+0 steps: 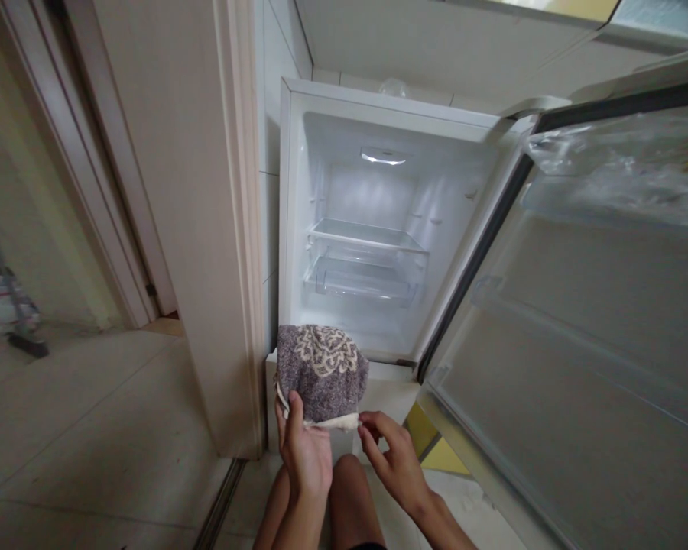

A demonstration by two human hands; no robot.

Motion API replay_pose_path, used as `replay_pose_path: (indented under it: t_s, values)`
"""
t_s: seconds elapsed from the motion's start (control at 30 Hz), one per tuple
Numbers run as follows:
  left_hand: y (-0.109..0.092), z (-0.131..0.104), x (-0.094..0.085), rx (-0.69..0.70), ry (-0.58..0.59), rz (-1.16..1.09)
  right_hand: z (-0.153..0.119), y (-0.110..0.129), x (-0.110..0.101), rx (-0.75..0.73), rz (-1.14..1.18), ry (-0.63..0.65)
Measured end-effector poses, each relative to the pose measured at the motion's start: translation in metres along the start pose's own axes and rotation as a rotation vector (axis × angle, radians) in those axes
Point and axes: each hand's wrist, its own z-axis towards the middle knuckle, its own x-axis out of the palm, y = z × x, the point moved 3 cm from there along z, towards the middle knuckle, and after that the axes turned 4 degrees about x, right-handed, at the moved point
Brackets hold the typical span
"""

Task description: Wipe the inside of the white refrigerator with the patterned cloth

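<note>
A folded grey-brown towel (324, 382) with a cream scroll pattern and a pale edge is held up in front of the open fridge (287, 191). My left hand (306, 454) grips it from below and at its left side, thumb on the near face. At the towel's lower right corner, my right hand (393, 458) pinches the pale edge between thumb and finger. Behind the towel, the fridge's lit compartment shows a glass shelf (370, 235) and a clear drawer (367, 284). The towel hides the lower left front of the fridge.
The fridge door (596, 328) stands wide open on the right, with clear plastic bags (636, 164) in its top rack. A wooden door frame (241, 229) rises close on the left. Farther left a broom (26, 344) rests on the tiled floor (103, 435).
</note>
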Motion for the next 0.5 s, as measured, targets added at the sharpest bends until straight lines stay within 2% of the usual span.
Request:
replay_pose_path:
  t_s: [0.1, 0.3, 0.37, 0.43, 0.5]
  values:
    - [0.000, 0.003, -0.003, -0.020, 0.009, -0.008, -0.005, 0.006, -0.002, -0.091, -0.040, -0.032]
    - [0.006, 0.006, -0.004, -0.210, -0.011, -0.035, 0.006, -0.002, -0.017, -0.179, -0.245, -0.107]
    - [0.003, 0.009, -0.003, -0.175, -0.044, -0.045, 0.005, -0.003, -0.018, -0.167, -0.246, -0.131]
    - [-0.002, 0.012, -0.002, -0.078, -0.101, -0.045, 0.000, -0.002, -0.012, -0.069, -0.150, -0.129]
    - [-0.005, 0.016, -0.003, 0.016, -0.147, -0.030, -0.010, -0.004, 0.002, 0.187, 0.066, -0.066]
